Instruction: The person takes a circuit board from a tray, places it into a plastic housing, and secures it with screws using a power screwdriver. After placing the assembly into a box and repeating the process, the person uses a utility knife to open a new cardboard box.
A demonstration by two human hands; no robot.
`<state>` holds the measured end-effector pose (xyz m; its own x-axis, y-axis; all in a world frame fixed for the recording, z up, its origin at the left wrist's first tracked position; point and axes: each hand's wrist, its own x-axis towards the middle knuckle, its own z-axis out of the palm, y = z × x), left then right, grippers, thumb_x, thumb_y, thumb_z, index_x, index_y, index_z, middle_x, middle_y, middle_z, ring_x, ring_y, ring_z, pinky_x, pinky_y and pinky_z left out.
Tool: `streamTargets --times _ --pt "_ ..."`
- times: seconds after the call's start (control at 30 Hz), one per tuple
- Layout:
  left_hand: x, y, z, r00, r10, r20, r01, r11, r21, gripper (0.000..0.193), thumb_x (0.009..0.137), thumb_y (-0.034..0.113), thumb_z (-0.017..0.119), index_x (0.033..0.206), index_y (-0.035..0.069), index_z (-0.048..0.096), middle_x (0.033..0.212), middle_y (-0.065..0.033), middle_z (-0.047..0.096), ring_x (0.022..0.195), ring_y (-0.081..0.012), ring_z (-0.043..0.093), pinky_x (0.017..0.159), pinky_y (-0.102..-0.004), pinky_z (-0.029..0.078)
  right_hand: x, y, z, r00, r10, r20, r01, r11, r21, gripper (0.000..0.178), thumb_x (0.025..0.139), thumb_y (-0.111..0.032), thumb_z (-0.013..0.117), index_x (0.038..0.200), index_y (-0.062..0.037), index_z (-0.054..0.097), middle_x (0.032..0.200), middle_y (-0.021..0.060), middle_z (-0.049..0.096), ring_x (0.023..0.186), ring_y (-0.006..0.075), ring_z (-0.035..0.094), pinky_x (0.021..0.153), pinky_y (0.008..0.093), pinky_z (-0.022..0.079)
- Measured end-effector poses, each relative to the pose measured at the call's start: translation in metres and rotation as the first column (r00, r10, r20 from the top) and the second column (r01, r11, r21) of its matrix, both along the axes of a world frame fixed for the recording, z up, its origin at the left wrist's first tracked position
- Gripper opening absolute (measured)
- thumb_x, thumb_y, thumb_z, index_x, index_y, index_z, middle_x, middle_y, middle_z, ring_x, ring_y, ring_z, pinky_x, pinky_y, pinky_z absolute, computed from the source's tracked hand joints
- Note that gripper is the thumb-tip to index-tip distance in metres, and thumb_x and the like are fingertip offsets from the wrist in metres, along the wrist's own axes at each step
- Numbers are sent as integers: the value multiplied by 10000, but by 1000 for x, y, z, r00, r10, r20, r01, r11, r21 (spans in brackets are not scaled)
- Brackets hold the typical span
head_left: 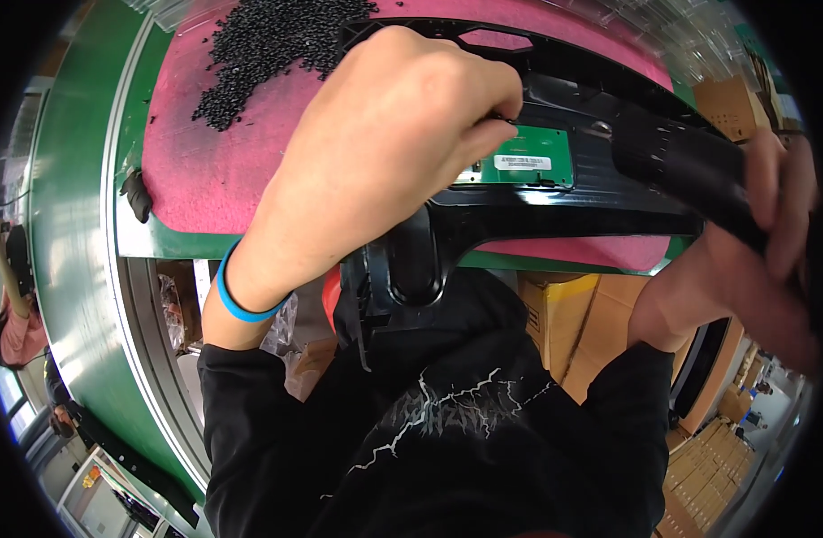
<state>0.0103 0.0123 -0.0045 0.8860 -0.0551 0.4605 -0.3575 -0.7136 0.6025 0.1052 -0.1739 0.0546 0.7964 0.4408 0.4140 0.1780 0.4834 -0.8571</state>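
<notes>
Left hand (407,103) is curling over the green circuit board (539,146), its fingertip contents indeterminable. Right hand (757,247), blurred, is gripping a black cylindrical object (685,169). Black plastic housing (564,221) is overlying the pink mat (205,175).

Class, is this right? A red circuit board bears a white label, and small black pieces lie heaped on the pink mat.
Not quite: in the head view the circuit board is green, not red. It bears a white label, and small black pieces lie heaped on the pink mat.
</notes>
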Motion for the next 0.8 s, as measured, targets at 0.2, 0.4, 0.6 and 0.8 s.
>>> streamTargets --times 0.2,0.4,0.6,0.8 --pt "3 2 -5 993 -25 116 28 999 -20 135 775 -4 770 903 3 729 775 -96 698 639 -194 660 559 -279 490 -2 19 -1 996 -75 42 78 995 -69 418 973 -468 580 981 -53 538 655 -21 482 502 99 455 549 273 432" --pt "3 -1 -7 991 5 131 -3 1000 -13 139 771 -2 768 904 1 729 769 -98 694 649 -197 656 567 -282 481 2 30 -4 990 -124 63 130 985 -111 410 979 -464 576 969 -56 536 644 -24 480 486 96 451 522 266 430" --pt "2 -2 -5 993 -11 114 11 1000 -1 135 767 -8 762 897 -6 724 774 -94 694 648 -199 652 572 -285 482 14 27 -9 985 -161 64 169 974 -150 403 984 -460 571 957 -60 534 634 -27 478 469 92 447 496 259 427" --pt "2 0 -6 992 -10 128 5 999 38 130 761 -15 750 885 -11 711 794 -96 698 670 -233 647 593 -305 492 38 24 -15 980 -185 77 196 963 -186 398 989 -457 567 947 -63 533 625 -29 476 456 89 444 473 253 425"
